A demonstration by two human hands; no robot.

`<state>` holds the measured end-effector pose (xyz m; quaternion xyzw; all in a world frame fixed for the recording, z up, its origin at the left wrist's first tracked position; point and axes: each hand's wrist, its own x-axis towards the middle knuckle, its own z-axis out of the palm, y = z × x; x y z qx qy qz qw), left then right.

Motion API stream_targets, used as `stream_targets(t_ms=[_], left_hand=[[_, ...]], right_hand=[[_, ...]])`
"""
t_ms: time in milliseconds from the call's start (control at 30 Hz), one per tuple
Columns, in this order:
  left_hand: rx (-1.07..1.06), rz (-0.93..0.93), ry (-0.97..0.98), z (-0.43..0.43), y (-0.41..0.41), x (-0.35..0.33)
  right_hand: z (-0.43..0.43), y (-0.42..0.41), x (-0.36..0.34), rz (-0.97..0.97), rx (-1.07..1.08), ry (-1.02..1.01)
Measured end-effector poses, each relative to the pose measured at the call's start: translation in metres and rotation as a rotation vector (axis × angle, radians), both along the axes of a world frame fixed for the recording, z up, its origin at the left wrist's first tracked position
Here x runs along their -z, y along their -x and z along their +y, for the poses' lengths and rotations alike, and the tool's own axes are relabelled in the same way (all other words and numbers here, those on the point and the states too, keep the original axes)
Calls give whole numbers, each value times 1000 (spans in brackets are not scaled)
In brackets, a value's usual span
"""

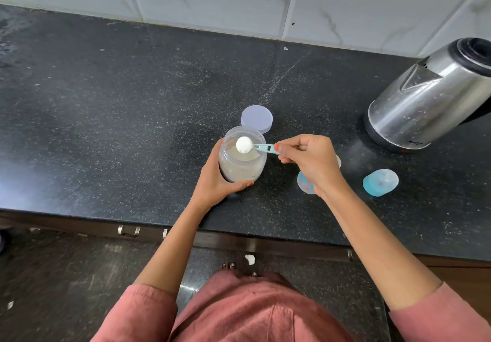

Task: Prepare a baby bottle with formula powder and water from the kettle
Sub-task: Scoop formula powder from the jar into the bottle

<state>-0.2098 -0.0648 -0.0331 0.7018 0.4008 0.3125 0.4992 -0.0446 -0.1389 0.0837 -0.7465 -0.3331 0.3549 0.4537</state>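
Right hand point(305, 160) pinches powder-heaped scoop point(261, 148) over clear round jar point(243, 167).

My left hand point(216, 179) is curled round the side of the formula jar point(240, 167), with the thumb lying across its near wall. My right hand point(312, 160) is fisted, knuckles up, pinching the scoop point(265, 148) by its handle between thumb and forefinger. My left forearm point(175, 238) and right forearm point(372, 238) are bare and angle inward, with pink sleeves point(148, 307) bunched at the elbows.
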Motion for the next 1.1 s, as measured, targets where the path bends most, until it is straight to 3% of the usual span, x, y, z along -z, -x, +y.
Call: stream_targets(t_ms=[633, 900, 1100], left_hand=[[15, -14, 1, -2, 0, -5], [50, -68, 21, -1, 2, -3], [-65, -169, -33, -14, 8, -6]], right_hand=[[0, 2, 3, 36, 28, -5], [2, -1, -2, 285, 69, 46], [0, -5, -3, 378, 76, 43]])
